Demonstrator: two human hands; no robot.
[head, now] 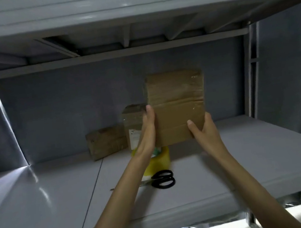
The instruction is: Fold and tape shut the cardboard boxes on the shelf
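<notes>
Head view is soft and dim, so fine detail on the cardboard is hard to read. A yellowish roll of packing tape (159, 158) sits mostly hidden behind the left forearm, and the blades of the black-handled scissors (161, 179) just in front of it are likewise crossed by that arm. A white label on the small upright brown box (134, 124) is too blurred to make out, and this box is partly covered by the left hand. Beside it on the left lies a low, worn brown cardboard box (106, 142), both standing at the back of the grey metal shelf (248, 158). The shelf surface is smooth and glossy with a seam running down it; a grey back panel closes the bay, the ribbed underside of the next shelf hangs above, and a slit of light shows at the far left. The tall brown cardboard box (177, 106) with glossy clear tape across its face is held up above the shelf, near the middle — the left hand (148, 131) lies flat against its left side with fingers straight, while the right hand (204, 129) grips its lower right corner, thumb on the front face and fingers wrapped behind.
</notes>
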